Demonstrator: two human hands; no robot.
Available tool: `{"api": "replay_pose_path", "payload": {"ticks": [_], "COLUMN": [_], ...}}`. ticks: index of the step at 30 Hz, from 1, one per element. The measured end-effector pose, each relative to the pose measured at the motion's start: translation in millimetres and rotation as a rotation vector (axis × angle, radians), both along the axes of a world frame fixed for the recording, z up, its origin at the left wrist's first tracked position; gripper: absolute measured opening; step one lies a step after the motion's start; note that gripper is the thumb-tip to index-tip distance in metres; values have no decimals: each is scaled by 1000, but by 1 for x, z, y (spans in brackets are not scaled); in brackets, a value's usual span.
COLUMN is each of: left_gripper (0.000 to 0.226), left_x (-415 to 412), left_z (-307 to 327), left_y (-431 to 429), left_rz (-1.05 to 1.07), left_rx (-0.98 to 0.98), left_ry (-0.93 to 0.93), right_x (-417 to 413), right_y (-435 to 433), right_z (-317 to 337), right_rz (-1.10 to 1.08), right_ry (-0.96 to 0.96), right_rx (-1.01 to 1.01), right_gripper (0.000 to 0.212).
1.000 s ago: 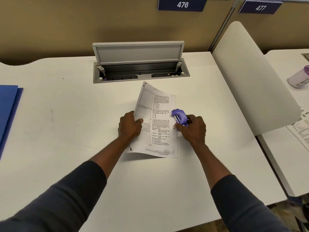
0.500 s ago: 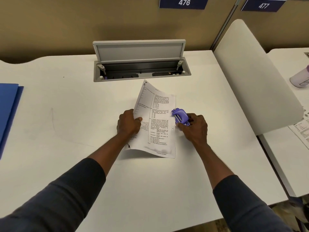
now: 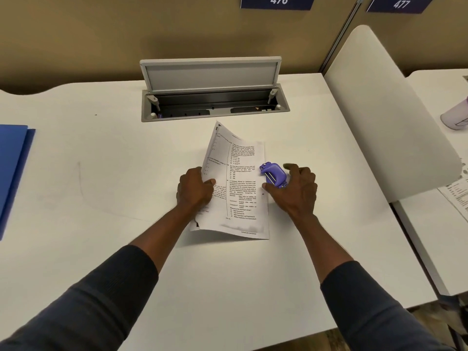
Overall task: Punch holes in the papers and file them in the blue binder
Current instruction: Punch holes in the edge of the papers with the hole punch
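Note:
A printed paper [image 3: 240,196] lies at the middle of the white desk [image 3: 101,198], its left edge lifted and curled. My left hand [image 3: 196,190] pinches that raised left edge. A small purple hole punch [image 3: 274,174] sits at the sheet's right edge. My right hand [image 3: 295,191] wraps around the punch, thumb at its near end, fingers loose over its far side. A small hole shows in the paper's right margin just below the punch. The blue binder [image 3: 12,171] lies flat at the desk's far left, partly out of frame.
An open cable box [image 3: 215,102] with a raised grey lid is sunk into the desk behind the paper. A white divider panel [image 3: 385,117] stands on the right. Beyond it another desk holds a pale cup [image 3: 455,117] and printed sheets [image 3: 455,196].
My right hand has loosened on the punch, its fingers lifting and spreading. The punch has shifted slightly up along the paper's right edge, exposing a hole. My left hand keeps holding the sheet.

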State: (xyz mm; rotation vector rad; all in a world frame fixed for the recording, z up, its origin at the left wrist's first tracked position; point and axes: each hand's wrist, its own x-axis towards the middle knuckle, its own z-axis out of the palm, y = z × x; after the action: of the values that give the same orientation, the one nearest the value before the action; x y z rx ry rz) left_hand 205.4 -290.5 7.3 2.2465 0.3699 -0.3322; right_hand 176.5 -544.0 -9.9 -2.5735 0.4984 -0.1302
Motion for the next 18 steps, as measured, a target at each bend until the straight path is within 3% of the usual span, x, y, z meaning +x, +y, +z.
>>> {"api": "replay_pose_path", "payload": {"ticks": [4,11,18], "left_gripper": [38,37,38], "left_x": [-10,-22,-28], "left_z": [2,7,10], "left_y": [-4,-11,-12], "left_rz": [39,85,146], "left_rx": [-17,-56,-133], "left_ry": [-9,-6,3], "right_x": [-3,-5,-5], "right_y": [10,21,26], "right_z": [1,-3,-3], "right_rz": [203,328,329], "right_ry": [-195,-219,-163], "right_rx": [-149,-338,-344], "right_gripper": [56,14,29]}}
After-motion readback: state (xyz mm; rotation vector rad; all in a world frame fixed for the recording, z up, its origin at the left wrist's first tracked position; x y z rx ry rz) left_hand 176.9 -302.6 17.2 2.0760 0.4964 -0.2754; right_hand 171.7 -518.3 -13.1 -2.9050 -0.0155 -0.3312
